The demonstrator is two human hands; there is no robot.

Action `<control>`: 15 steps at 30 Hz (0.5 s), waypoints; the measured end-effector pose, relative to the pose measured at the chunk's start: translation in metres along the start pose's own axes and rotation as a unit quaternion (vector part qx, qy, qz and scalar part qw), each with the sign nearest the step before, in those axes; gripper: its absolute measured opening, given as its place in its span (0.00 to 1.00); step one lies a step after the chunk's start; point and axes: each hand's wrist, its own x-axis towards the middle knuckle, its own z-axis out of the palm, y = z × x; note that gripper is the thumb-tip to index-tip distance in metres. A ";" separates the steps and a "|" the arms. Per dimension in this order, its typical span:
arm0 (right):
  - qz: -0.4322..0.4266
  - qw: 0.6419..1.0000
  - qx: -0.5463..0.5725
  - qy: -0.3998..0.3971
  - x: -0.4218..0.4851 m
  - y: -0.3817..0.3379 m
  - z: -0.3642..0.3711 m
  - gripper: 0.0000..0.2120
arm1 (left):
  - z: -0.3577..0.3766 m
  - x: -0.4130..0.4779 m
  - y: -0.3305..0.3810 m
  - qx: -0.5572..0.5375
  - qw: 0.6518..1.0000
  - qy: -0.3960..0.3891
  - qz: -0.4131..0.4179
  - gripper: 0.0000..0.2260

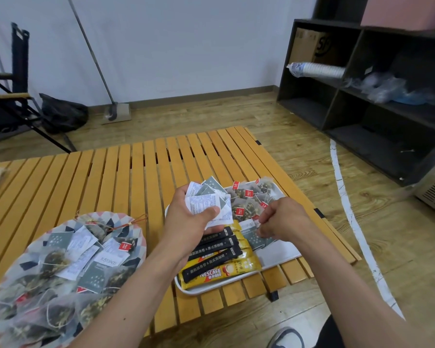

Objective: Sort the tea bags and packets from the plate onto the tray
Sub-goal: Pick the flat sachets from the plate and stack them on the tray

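Note:
A patterned plate at the lower left holds several mesh tea bags and flat grey-and-white packets. To its right lies a white tray with red-tagged tea bags at its far end and black and yellow coffee sticks near me. My left hand grips a bunch of grey-and-white packets above the tray. My right hand pinches a grey packet lying on the tray.
Everything rests on a slatted wooden table. A dark shelf unit stands at the right, a folding chair at the far left, a mop against the wall. My shoe shows at the bottom.

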 end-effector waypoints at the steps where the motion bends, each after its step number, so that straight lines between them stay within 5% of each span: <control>1: -0.016 1.000 0.005 0.015 0.000 0.002 -0.001 0.07 | 0.000 0.000 0.000 0.001 1.000 -0.001 0.000 0.28; 4: -0.096 0.987 0.113 0.063 -0.009 -0.002 -0.006 0.05 | -0.001 0.000 -0.001 0.005 1.000 -0.008 -0.002 0.27; 7: -0.159 0.948 0.274 0.029 -0.027 -0.016 -0.008 0.10 | 0.001 -0.002 0.000 0.018 0.999 -0.027 -0.006 0.27; 11: -0.178 0.948 0.263 -0.002 -0.030 -0.026 0.002 0.14 | 0.002 -0.007 0.001 0.049 0.997 -0.053 0.005 0.30; 15: -0.193 0.946 0.257 -0.034 -0.027 -0.022 0.000 0.08 | 0.003 -0.009 0.003 0.051 0.997 -0.062 -0.004 0.29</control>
